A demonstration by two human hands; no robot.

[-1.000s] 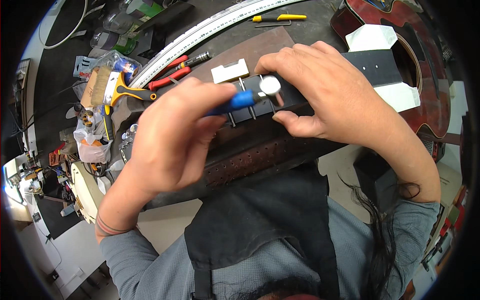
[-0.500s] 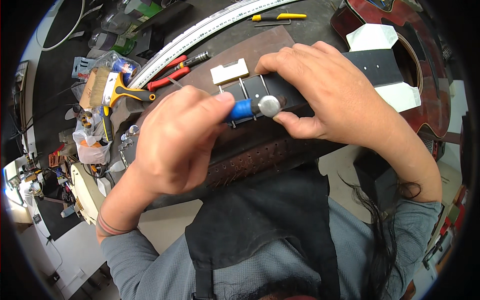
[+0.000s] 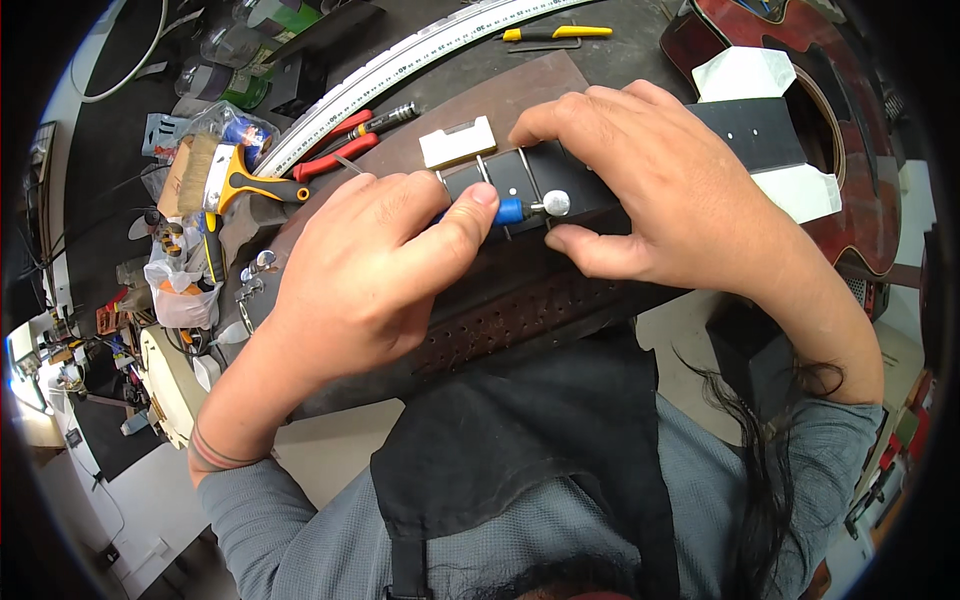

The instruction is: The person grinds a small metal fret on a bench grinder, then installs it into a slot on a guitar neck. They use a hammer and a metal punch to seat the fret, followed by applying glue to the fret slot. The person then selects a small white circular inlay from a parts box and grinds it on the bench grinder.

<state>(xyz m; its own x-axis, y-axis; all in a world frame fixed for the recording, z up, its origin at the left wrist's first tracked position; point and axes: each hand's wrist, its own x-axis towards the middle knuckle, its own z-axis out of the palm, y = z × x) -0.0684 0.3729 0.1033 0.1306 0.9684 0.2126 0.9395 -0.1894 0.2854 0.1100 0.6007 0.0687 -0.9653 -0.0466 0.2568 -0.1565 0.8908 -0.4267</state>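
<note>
My left hand (image 3: 365, 265) is closed around a small hammer (image 3: 512, 210) with a blue grip and a round metal head. The hammer head is over the dark fretboard (image 3: 515, 180) of a guitar neck, beside a fret wire (image 3: 527, 170) whose ends stick out past the board's edges. My right hand (image 3: 660, 190) spans the neck, index finger at the far edge and thumb at the near edge, close to that fret wire. More fret wires cross the board to the left. The red guitar body (image 3: 870, 150) is at the right, with white paper (image 3: 800, 192) along the fretboard.
A white block (image 3: 458, 143) lies just beyond the neck. Behind it are red-handled pliers (image 3: 340, 155), a brush (image 3: 225, 180), a long steel ruler (image 3: 400, 70) and a yellow knife (image 3: 560, 34). A drilled wooden holder (image 3: 500, 325) with fret wire pieces runs along the near edge.
The hammer and my left hand have shifted slightly right and the hammer head has come down toward the fretboard. My right hand has stayed in place.
</note>
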